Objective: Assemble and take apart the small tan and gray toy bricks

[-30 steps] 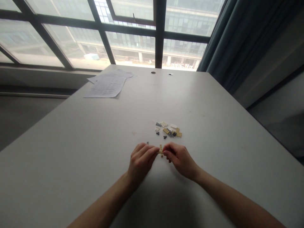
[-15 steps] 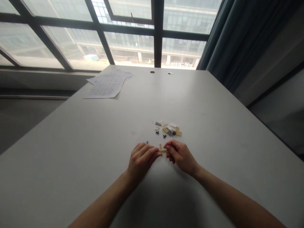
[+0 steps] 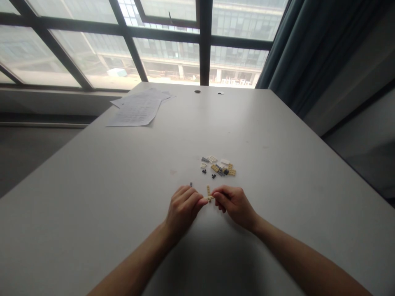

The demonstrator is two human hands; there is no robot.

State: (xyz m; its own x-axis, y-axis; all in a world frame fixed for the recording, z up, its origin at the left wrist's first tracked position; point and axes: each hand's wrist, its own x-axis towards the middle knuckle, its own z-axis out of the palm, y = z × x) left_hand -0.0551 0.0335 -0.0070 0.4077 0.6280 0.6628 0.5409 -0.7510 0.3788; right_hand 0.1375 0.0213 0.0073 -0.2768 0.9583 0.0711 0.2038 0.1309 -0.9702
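Observation:
My left hand (image 3: 185,204) and my right hand (image 3: 232,202) meet near the middle of the white table, each closed on one end of a small tan building brick piece (image 3: 209,198). Fingertips cover both of its ends. Just behind it a narrow tan studded strip (image 3: 208,189) points away from me; whether it is joined to the held piece I cannot tell. A small grey brick (image 3: 191,184) lies beyond my left knuckles. Farther off is a loose pile of bricks, with tan plates (image 3: 231,170), a white studded plate (image 3: 212,158) and small black pieces (image 3: 214,176).
Printed papers (image 3: 135,112) lie at the table's far left. Two round cable holes, one dark (image 3: 197,91) and one with a white rim (image 3: 220,93), sit near the far edge. Windows stand behind the table (image 3: 101,197), and a dark curtain (image 3: 296,53) hangs at the right.
The held tan piece has turned, so its studded face now shows between my fingertips. My right hand has shifted slightly left, closer to my left hand. The pile is unchanged.

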